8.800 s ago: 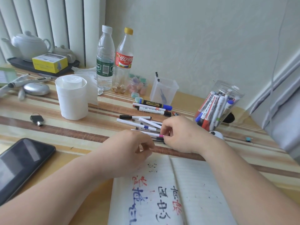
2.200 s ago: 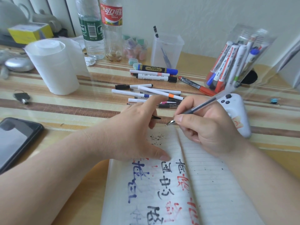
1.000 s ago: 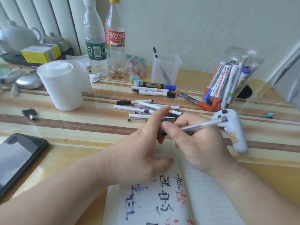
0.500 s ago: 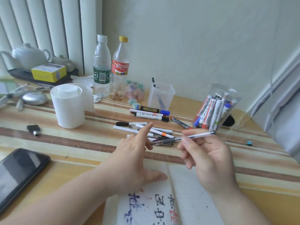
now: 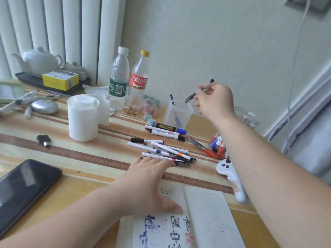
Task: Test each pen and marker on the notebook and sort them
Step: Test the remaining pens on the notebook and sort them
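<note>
Notebook (image 5: 206, 221): open at near table edge, my left thumb on its page | loose pens (image 5: 166, 151): piled just beyond it | my left hand (image 5: 148, 181): flat, fingers straight, fingertips on pile | my right hand (image 5: 215, 101): raised, pinching tilted pen (image 5: 190, 97) above clear cup (image 5: 179, 113).

The notebook (image 5: 206, 221) lies nearest me on the worktop (image 5: 89, 158), with the loose pens (image 5: 166, 153) just beyond it and the cup (image 5: 178, 113) behind them, below the pen (image 5: 197, 93) in my right fingers (image 5: 206, 99). The controller (image 5: 231, 178) lies right of the notebook, the phone (image 5: 23, 187) far to its left. The paper roll (image 5: 83, 119) stands left of the pens, two bottles (image 5: 119, 81) behind it.
</note>
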### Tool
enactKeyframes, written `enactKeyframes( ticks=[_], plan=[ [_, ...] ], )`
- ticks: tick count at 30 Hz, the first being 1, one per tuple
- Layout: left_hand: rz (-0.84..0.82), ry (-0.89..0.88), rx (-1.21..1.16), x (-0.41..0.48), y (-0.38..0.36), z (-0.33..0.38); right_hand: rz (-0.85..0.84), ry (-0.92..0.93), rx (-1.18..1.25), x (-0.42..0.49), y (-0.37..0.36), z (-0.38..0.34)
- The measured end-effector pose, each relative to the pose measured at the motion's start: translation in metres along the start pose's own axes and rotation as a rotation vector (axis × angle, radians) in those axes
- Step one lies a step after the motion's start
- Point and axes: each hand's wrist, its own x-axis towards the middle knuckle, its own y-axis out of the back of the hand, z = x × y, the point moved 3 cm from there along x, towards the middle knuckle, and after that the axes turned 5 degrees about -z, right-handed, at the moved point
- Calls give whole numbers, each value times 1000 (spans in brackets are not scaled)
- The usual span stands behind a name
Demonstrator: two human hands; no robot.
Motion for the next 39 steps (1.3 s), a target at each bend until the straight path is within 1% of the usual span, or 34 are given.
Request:
enactKeyframes(
  ticks=[2,4,6,8,10,12,14,16,19,23,30,36,39],
  plan=[
    [-9,1,-3,1,1,0,-17,-23,-72,13,-10,3],
    [-13,1,-2,1,2,0,-58,-47,-87,12,-17,1],
    [-18,-6,13,1,2,0,-90,8,-75,-4,-20,-6],
    [-16,-18,34,1,1,-1,-114,117,-130,-29,-19,-10],
    [-15,-26,45,1,0,-2,-208,150,-226,-56,-18,-3],
    [-10,-34,53,3,-2,-3,-367,70,-370,-78,-18,16],
    [-11,-39,61,3,-3,-4,-483,-8,-522,-94,-17,38],
    [-21,-38,61,3,-4,-5,-526,-17,-603,-105,-17,51],
    [-24,-44,74,4,-3,-4,-588,47,-625,-116,-24,56],
    [-43,-58,73,4,-4,-3,-639,128,-639,-122,-36,56],
    [-48,-54,76,3,-2,1,-663,84,-700,-128,-36,52],
    [-53,-53,67,2,-1,0,-708,44,-964,-129,-36,38],
    [-55,-62,48,2,0,1,-698,37,-1007,-129,-29,41]
  ],
)
